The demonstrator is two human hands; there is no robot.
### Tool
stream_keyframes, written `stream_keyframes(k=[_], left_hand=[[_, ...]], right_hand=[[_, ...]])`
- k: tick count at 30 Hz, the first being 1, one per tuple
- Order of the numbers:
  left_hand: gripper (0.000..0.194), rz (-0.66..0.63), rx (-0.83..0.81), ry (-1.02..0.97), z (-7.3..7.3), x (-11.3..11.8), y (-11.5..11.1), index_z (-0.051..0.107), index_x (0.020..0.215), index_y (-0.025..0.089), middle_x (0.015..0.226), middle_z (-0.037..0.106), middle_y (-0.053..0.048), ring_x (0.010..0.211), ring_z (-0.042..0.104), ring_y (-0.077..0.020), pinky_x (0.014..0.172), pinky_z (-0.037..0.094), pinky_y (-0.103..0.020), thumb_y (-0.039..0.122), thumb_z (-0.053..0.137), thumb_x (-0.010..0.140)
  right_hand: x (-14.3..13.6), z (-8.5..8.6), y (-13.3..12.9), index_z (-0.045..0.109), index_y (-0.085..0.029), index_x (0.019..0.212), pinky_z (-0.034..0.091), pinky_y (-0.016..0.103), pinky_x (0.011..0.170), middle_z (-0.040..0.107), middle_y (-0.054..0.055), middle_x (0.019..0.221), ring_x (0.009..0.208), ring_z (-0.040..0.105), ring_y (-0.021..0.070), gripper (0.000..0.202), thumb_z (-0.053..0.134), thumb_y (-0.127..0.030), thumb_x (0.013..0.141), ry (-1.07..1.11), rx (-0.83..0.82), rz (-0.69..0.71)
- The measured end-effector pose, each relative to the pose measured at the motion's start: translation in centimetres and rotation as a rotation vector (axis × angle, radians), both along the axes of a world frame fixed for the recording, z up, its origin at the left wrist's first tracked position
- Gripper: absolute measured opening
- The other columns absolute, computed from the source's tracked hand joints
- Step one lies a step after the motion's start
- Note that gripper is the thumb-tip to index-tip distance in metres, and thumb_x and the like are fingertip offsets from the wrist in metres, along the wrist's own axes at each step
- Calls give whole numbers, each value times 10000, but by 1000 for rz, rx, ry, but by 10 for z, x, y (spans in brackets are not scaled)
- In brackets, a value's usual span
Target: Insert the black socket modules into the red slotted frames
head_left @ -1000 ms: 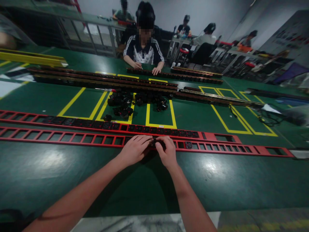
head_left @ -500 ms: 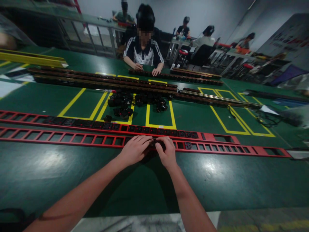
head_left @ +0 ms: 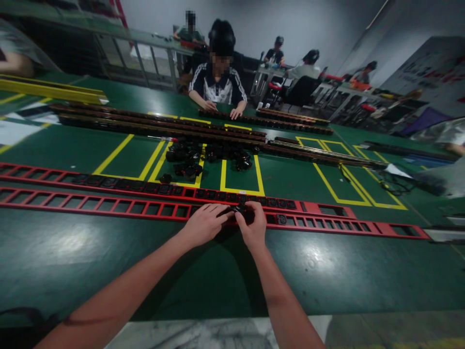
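Observation:
Both my hands meet over the nearer red slotted rail (head_left: 169,211). My right hand (head_left: 255,228) is closed, thumb and fingers pinching a small black socket module (head_left: 238,209). From the other side, the fingertips of my left hand (head_left: 205,225) press against the same module. My fingers cover part of it and the slots below. One black socket (head_left: 282,219) sits in this rail just right of my hands. Behind lies a second red rail (head_left: 317,210), parallel to it, with a row of black sockets (head_left: 222,195) filling its middle slots.
A heap of loose black modules (head_left: 187,154) lies beyond the rails, among yellow tape outlines (head_left: 260,177). Farther back, long dark rails (head_left: 152,126) stretch across the green table (head_left: 316,276). Across it sits a person (head_left: 218,82), hands on another dark strip.
The small black module now shows more clearly between my fingertips, and my right fingers have shifted slightly around it. The whole view has tilted a little.

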State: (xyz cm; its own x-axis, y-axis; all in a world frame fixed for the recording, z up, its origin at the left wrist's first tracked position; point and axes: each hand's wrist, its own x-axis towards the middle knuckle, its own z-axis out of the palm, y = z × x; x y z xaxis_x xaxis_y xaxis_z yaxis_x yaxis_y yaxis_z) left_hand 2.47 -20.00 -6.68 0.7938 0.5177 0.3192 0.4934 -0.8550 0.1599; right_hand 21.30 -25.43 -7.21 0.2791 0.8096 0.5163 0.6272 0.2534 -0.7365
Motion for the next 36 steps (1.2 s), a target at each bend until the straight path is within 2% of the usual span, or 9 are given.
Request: stream_keyframes(k=[4,12,21,24,28,31,36], left_hand=[[432,-1,-9,-34,-2,0,1,589,1304,217,1313,612,-83,1221,547,-239,1035,442,-403,126,530,886],[265,13,-54,-170,-15,0,4,636,1171,187,1290,638,-74,1162,592,-221,1037,457,-392,192,537,925],[250,206,-78,-148,-2,-3,-1,625,1103,191,1095,697,-69,998,640,-248,886,477,-404,319,629,889],[270,199,-81,-130,-1,-4,0,612,1123,186,1107,693,-67,1001,636,-245,858,467,-392,344,615,904],[293,197,-74,-118,-2,-4,0,599,1152,188,1123,690,-69,1011,632,-248,858,454,-391,353,606,911],[292,200,-75,-117,-3,-4,0,597,1155,191,1127,688,-70,1018,630,-250,855,451,-388,357,597,916],[298,198,-84,-116,-2,-3,1,597,1159,195,1130,686,-64,1020,628,-245,863,449,-384,352,609,907]], right_hand=[[0,2,0,558,-211,1116,504,382,869,605,80,1061,987,597,224,268,606,-281,862,-27,29,48],[1,1,0,580,-207,1088,485,404,902,597,76,1055,1015,582,229,249,558,-185,841,-20,98,99],[13,2,-2,583,-208,1128,500,390,908,596,72,1097,1033,593,218,267,584,-227,862,118,84,34],[27,8,-4,581,-211,1169,507,398,926,608,80,1137,1062,599,224,312,616,-254,861,75,35,18],[45,14,-6,616,-212,1148,504,416,958,634,85,1141,1082,605,230,307,652,-257,846,-91,0,91],[50,10,-6,632,-211,1130,515,416,951,643,89,1130,1082,612,233,291,658,-262,845,-135,24,107],[47,-1,-4,633,-204,1126,539,413,903,641,96,1114,1055,618,237,294,658,-296,849,-97,48,-2]])
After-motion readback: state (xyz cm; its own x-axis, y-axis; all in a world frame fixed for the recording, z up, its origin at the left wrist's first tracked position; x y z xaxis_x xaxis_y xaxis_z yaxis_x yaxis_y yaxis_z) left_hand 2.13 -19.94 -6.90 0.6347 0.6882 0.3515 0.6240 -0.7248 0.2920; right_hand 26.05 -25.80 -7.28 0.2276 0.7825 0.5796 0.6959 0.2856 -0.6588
